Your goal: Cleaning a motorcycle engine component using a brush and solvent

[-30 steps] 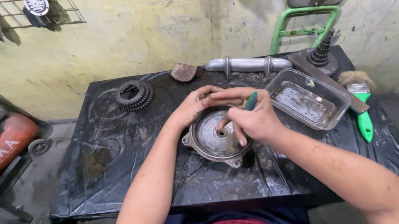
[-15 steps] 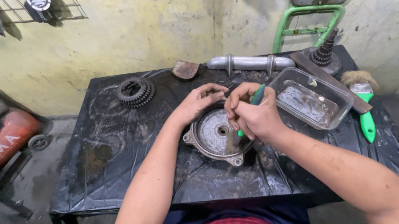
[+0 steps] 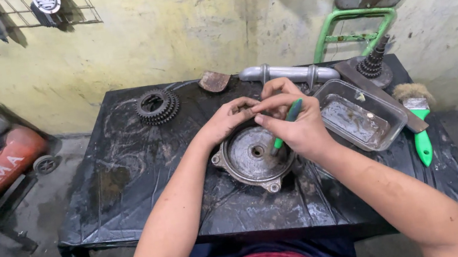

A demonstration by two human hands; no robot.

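Black table holds one round metal cover. Right hand pinches one green tool over it. Left hand grips its far rim. One gear sits farther left.

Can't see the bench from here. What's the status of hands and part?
Right hand grips green-handled tool on round metal cover. Left hand on cover's rim. Clear tray close by.
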